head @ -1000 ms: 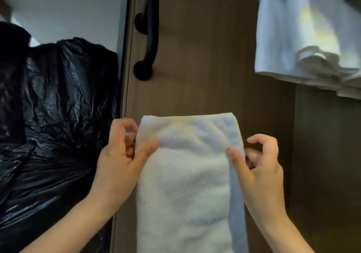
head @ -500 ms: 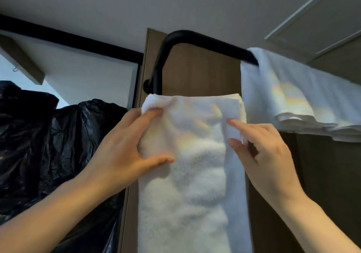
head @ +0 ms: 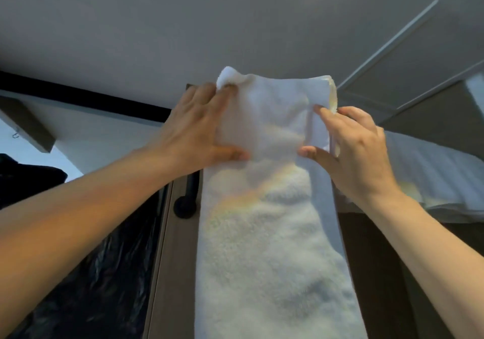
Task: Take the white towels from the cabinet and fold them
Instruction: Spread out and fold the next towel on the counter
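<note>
Holding a white towel point(head: 264, 234) high against the ceiling point(head: 235, 24), in front of the wooden cabinet door point(head: 170, 260), long axis vertical, top edge uppermost and the length hanging straight down past the lower border. Gripped at both upper corners: left hand point(head: 199, 134) with fingers over the bunched left corner and thumb on the front, right hand point(head: 358, 153) pinching the right edge. Flanked by a black plastic bag point(head: 91, 273) at left and more white towels point(head: 432, 171) at right, just beside the right hand.

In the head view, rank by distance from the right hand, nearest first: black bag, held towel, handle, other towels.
1. held towel, in the right hand
2. other towels, just right
3. handle, left of towel
4. black bag, far left
</note>
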The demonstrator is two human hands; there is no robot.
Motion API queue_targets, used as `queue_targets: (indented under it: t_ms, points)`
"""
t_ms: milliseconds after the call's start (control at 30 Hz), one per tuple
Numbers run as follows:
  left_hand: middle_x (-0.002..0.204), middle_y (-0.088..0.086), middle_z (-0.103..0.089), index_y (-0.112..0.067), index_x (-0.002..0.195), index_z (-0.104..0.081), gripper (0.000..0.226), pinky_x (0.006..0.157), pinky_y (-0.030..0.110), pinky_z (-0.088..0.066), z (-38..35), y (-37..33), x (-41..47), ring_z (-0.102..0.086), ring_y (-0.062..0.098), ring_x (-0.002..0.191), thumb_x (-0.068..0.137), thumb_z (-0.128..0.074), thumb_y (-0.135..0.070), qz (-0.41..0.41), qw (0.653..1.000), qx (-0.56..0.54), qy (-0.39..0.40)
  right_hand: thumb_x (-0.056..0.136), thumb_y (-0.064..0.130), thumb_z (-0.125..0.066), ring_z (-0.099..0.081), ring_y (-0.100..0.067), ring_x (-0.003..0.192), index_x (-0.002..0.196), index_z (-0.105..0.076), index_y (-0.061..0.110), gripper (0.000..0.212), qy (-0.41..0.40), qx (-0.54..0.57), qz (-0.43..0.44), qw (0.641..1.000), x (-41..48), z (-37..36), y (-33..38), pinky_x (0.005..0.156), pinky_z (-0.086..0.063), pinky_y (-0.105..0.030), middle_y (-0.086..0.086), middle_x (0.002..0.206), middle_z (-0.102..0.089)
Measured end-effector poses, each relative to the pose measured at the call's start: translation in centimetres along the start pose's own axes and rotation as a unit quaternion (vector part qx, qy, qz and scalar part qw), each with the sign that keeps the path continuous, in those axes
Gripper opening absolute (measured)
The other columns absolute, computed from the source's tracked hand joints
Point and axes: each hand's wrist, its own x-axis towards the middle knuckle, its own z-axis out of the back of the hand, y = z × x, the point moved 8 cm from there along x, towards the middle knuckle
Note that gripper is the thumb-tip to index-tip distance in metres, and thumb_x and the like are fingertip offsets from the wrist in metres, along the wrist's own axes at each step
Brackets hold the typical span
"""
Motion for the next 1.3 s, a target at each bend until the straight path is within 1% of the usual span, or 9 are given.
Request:
queue_targets:
  t_ms: [400, 500, 600, 733, 833, 967, 1067, 1200, 1300]
  points:
    - [0.138, 0.001, -0.041, -0.031, 0.136, -0.036, 0.097, 0.098, 0.041, -0.034, -2.4, 3.1, 7.9, -0.036, 0.025, 0.129, 0.058, -0.061, -0.082, 0.101, 0.995, 0.000, 0.028, 0.087, 0.055, -0.061, -0.035, -0.031, 0.137, 0.145, -0.043, 0.022, 0.069, 0.114, 0.062, -0.068, 0.989, 7.3, -6.0, -4.5, 0.109, -0.032, -0.051, -0.014, 0.139, -0.051]
    - [0.114, -0.003, -0.057, -0.031, 0.116, -0.053, 0.072, 0.075, 0.031, -0.043, -3.5, 4.7, 8.3, -0.055, 0.015, 0.097, 0.067, -0.053, -0.083, 0.152, 0.987, -0.049, 0.030, 0.091, 0.063, -0.047, -0.039, -0.029, 0.134, 0.143, -0.042, 0.028, 0.063, 0.172, 0.078, -0.106, 0.976, 7.0, -8.4, -5.7, 0.110, -0.031, -0.045, -0.007, 0.143, -0.049]
    - [0.090, -0.009, -0.057, -0.028, 0.105, -0.058, 0.059, 0.057, 0.025, -0.039, -3.6, 5.5, 8.4, -0.051, 0.003, 0.074, 0.078, -0.046, -0.079, 0.180, 0.979, -0.091, 0.011, 0.092, 0.068, -0.036, -0.044, -0.029, 0.129, 0.139, -0.044, 0.028, 0.063, 0.172, 0.075, -0.121, 0.975, 6.9, -9.1, -6.3, 0.106, -0.031, -0.041, -0.005, 0.141, -0.051]
    - [0.114, 0.002, -0.052, -0.021, 0.128, -0.043, 0.064, 0.075, 0.030, -0.038, -3.2, 4.7, 6.6, -0.053, 0.023, 0.096, 0.085, -0.049, -0.068, 0.189, 0.977, -0.100, -0.019, 0.090, 0.072, -0.032, -0.044, -0.031, 0.130, 0.137, -0.046, 0.025, 0.068, 0.176, 0.062, -0.131, 0.974, 7.2, -9.2, -6.4, 0.104, -0.030, -0.041, -0.008, 0.141, -0.051]
    - [0.129, 0.000, -0.040, -0.015, 0.135, -0.038, 0.079, 0.088, 0.033, -0.038, -1.8, 3.7, 3.0, -0.048, 0.023, 0.115, 0.078, -0.056, -0.067, 0.204, 0.970, -0.091, -0.096, 0.091, 0.071, -0.032, -0.043, -0.031, 0.131, 0.138, -0.046, 0.025, 0.068, 0.176, 0.061, -0.132, 0.973, 7.1, -9.1, -6.1, 0.104, -0.031, -0.041, -0.008, 0.142, -0.051]
    - [0.097, -0.002, -0.068, -0.016, 0.098, -0.063, 0.064, 0.066, 0.029, -0.051, -4.3, 3.4, -2.2, -0.067, 0.016, 0.084, 0.071, -0.060, -0.074, 0.309, 0.916, -0.256, 0.001, 0.091, 0.071, -0.033, -0.042, -0.032, 0.132, 0.138, -0.046, 0.024, 0.068, 0.188, 0.055, -0.134, 0.971, 7.2, -9.0, -5.9, 0.107, -0.031, -0.042, -0.008, 0.143, -0.049]
    - [0.072, -0.001, -0.075, -0.016, 0.079, -0.071, 0.034, 0.052, 0.023, -0.055, -6.1, 2.0, -3.2, -0.071, 0.013, 0.061, 0.085, -0.065, -0.049, 0.334, 0.835, -0.437, -0.015, 0.092, 0.071, -0.032, -0.037, -0.031, 0.135, 0.140, -0.045, 0.026, 0.068, 0.201, 0.036, -0.137, 0.969, 7.3, -8.9, -5.8, 0.109, -0.029, -0.041, -0.009, 0.145, -0.046]
    - [0.049, -0.019, -0.063, -0.022, 0.068, -0.061, 0.028, 0.036, 0.009, -0.041, -5.3, 1.8, -2.4, -0.059, -0.004, 0.044, 0.091, -0.061, -0.038, 0.327, 0.845, -0.409, -0.105, 0.095, 0.061, -0.038, -0.032, -0.032, 0.140, 0.146, -0.042, 0.028, 0.061, 0.174, 0.061, -0.130, 0.974, 6.8, -7.1, -4.8, 0.115, -0.026, -0.040, -0.013, 0.148, -0.042]
    - [0.048, -0.020, -0.062, -0.022, 0.069, -0.060, 0.029, 0.041, 0.017, -0.045, -5.2, 1.7, -2.2, -0.058, -0.004, 0.043, 0.092, -0.060, -0.039, 0.322, 0.844, -0.414, -0.114, 0.096, 0.049, -0.051, -0.039, -0.029, 0.136, 0.147, -0.042, 0.020, 0.059, 0.058, 0.126, -0.104, 0.985, 4.4, -3.4, -3.4, 0.110, -0.033, -0.039, -0.011, 0.144, -0.047]
